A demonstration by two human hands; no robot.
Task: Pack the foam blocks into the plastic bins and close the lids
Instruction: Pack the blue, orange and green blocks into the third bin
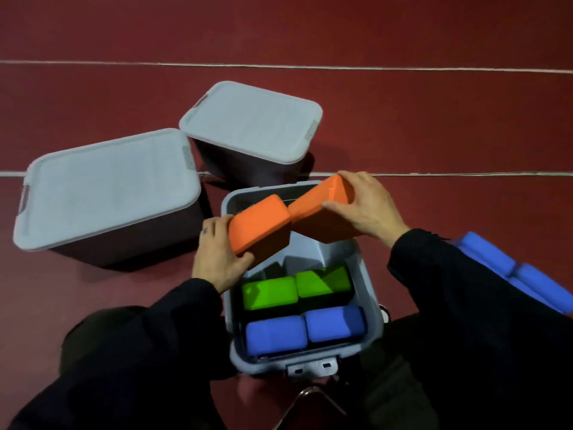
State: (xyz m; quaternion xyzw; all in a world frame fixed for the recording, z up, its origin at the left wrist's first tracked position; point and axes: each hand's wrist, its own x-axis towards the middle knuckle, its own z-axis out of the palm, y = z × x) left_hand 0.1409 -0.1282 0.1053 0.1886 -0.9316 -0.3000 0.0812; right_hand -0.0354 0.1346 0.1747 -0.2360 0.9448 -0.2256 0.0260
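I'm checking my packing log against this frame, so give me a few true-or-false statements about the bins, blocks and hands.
1. Each hand holds an orange block: left hand on the left orange block, right hand on the right orange block. True.
2. The open bin is empty. False: two green blocks and two blue blocks sit inside.
3. Both other bins, the near-left bin and the far bin, have lids on. True.
4. The orange blocks lie flat on the floor. False: they are held above the open bin.
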